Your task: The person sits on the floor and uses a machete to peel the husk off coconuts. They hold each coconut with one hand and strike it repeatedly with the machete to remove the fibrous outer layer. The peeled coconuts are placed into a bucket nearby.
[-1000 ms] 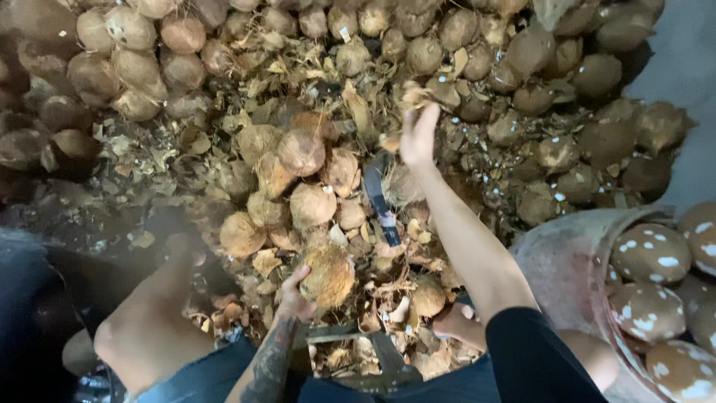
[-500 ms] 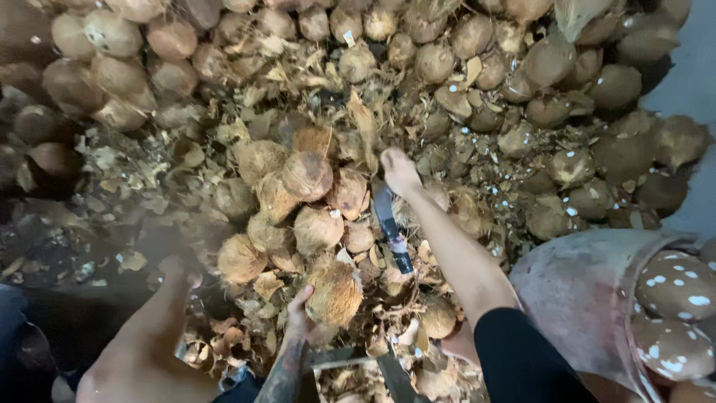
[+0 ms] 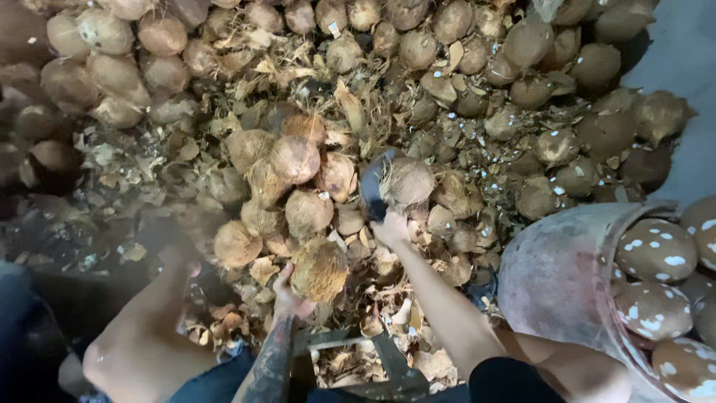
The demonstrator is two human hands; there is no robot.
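On the far left we see our bare knee point(image 3: 138, 351) sticking up, with dark ground beside it. Next comes our left hand point(image 3: 292, 292), with a tattooed arm behind it. Its fingers are curled around the bottom of a hairy coconut point(image 3: 319, 269) and hold it up. This coconut is round, light brown and covered in rough, stringy fibres, and it looks dry and shaggy all over. It sits low in the middle of the view, just in front of a small heap of other husky coconuts point(image 3: 287, 175). Under our hands there is a metal stand point(image 3: 373, 354) with dry bits of husk lying around it. A little to the right is our right hand point(image 3: 390, 226). It is closed tight around the handle of a dark blade point(image 3: 371, 185), which points up and away from us. The blade touches another fuzzy coconut point(image 3: 407, 181) that lies on the heap just right of it. All around, the floor is covered in torn husk pieces point(image 3: 350, 104) and white chips. A long wall of darker coconuts point(image 3: 418, 45) runs along the top. On the far right stands a big pinkish tub point(image 3: 556, 272) holding peeled coconuts point(image 3: 656, 250), which are smooth and brown with white spots.
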